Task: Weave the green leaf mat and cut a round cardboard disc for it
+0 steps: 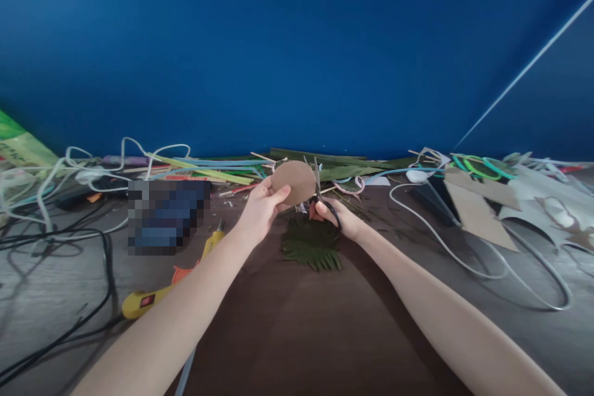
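My left hand (pixel 263 209) pinches a round brown cardboard disc (pixel 295 182) by its left edge, thumb on the near face. In my right hand (pixel 338 215) is a pair of dark-handled scissors (pixel 318 180), blades pointing up beside the disc's right edge. The blades look apart; whether they touch the cardboard I cannot tell. Below both hands, a dark green piece with a fringed edge (pixel 312 244) lies on the brown table (pixel 297 328). Left of it, partly behind my left forearm, rests a yellow glue gun (pixel 145 303).
White cables (pixel 69 164) and black cables (pixel 109 260) tangle at the left, near a blurred-out dark rectangular object (pixel 169 216). Long green strips (pixel 325 158) and thin sticks line the blue wall (pixel 297 49). Cardboard scraps (pixel 477 207) and a white cable (pixel 445 253) lie at the right.
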Motion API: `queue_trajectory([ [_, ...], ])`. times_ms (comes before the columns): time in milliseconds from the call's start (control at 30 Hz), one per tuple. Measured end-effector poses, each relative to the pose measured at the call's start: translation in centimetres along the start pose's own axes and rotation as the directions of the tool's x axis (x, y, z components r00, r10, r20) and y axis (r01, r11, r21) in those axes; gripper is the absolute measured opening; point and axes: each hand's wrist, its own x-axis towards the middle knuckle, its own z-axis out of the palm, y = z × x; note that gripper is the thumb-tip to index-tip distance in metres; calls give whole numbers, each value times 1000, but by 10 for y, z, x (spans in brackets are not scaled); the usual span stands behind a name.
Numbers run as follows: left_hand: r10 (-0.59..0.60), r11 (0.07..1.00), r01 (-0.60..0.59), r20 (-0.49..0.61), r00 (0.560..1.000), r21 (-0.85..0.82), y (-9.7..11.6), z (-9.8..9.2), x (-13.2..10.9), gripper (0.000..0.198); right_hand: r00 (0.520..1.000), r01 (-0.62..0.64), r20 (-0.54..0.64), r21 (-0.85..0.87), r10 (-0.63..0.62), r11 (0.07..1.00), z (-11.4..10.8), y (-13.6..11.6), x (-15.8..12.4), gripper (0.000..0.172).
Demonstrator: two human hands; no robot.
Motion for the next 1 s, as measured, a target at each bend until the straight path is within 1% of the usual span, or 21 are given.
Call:
queue_trajectory([
  [133,13,1000,-13,12,1000,-4,0,1,0,45,1000,-10,-3,-1,10,1000,0,1,0,60],
  [300,-54,995,52,11,998,90,-2,-2,0,40,1000,10,-11,12,-10,1000,1,0,2,62],
  [367,-64,993,62,17,998,102,-2,-3,0,39,1000,4,-22,30,-4,1000,1,-1,2,64],
  [500,-61,992,60,1,998,114,-2,-3,0,30,999,-30,-41,47,32,998,2,-3,4,67],
  [633,-66,991,68,-23,998,111,-2,-2,0,23,995,-57,-75,19,58,998,1,-5,4,68],
  [767,-65,993,68,-26,998,95,-1,-1,-1,25,991,-70,-114,-48,64,996,0,-7,5,69],
  [867,-57,993,57,-1,998,102,0,0,-3,33,990,-86,-121,-83,75,993,-1,-11,5,69],
  [933,-49,993,47,17,999,109,0,1,-3,37,989,-100,-114,-62,92,993,-1,-13,4,68],
  [1000,-50,994,47,30,998,103,1,1,-3,35,991,-92,-100,-8,90,996,-1,-14,4,68],
])
